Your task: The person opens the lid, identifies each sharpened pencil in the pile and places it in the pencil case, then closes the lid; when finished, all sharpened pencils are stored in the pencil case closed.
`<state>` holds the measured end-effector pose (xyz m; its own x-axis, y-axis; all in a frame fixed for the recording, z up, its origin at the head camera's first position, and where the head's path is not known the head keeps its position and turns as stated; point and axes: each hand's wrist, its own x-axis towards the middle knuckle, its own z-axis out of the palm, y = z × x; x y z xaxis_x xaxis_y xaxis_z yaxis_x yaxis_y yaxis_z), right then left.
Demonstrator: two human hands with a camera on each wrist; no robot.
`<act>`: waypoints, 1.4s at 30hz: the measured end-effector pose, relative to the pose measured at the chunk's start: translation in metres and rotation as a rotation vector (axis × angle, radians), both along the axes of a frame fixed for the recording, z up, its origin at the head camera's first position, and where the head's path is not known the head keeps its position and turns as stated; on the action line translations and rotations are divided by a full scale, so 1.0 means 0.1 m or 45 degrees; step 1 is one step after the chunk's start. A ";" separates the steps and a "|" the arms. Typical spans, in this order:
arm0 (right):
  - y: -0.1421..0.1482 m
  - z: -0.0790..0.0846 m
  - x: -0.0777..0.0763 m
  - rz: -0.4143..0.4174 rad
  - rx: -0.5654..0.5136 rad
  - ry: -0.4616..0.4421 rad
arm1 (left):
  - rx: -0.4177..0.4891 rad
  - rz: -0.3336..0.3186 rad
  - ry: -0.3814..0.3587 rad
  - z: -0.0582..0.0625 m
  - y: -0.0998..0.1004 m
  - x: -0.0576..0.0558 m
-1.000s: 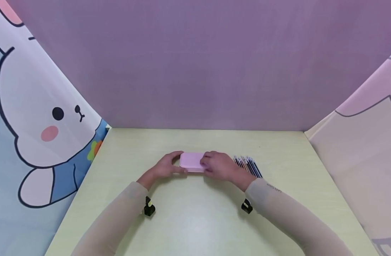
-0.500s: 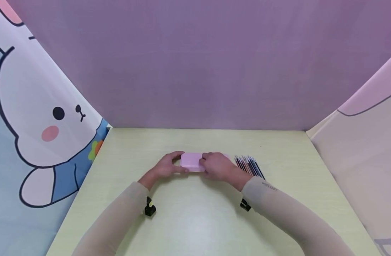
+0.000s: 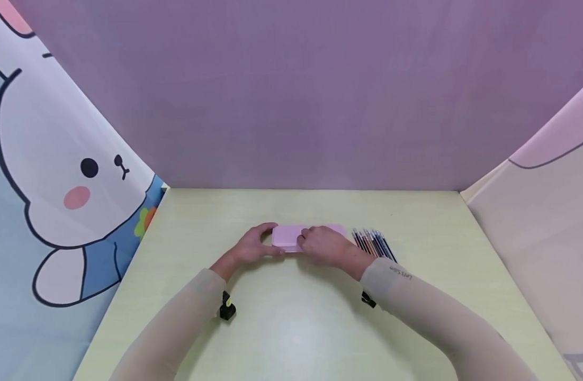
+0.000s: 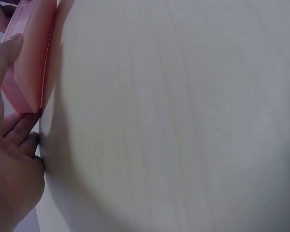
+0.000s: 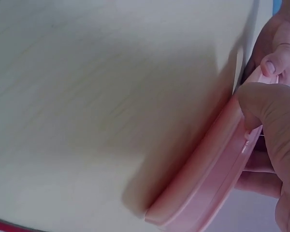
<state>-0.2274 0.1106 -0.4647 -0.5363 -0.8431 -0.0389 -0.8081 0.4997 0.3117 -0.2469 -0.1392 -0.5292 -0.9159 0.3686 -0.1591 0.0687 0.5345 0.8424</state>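
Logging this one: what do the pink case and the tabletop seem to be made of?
Pink case: probably moulded plastic, smooth with a slight sheen, judging by its even colour, rounded corners and clean rim.
Tabletop: pale and satiny, either wood or wood-look laminate; faint grain lines and a soft light reflection show, but don't settle which.

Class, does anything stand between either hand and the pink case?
Nothing visible does: the left hand and right hand both touch the pink case directly. The pen-like sticks lie apart, to its right.
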 end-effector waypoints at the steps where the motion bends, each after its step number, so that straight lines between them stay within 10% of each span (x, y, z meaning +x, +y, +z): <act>1: 0.01 0.00 -0.01 0.010 -0.006 0.009 | 0.002 -0.002 -0.001 0.01 0.01 0.00; 9: 0.08 -0.03 -0.03 0.038 -0.036 0.018 | -0.025 -0.004 0.015 0.01 0.02 0.00; 23: 0.49 -0.10 -0.13 -0.178 -0.624 -0.469 | -0.040 -0.025 0.008 -0.03 -0.05 0.01; 42: 1.01 -0.05 -0.23 -0.321 -0.889 -0.635 | 0.017 -0.073 0.044 -0.12 -0.09 0.03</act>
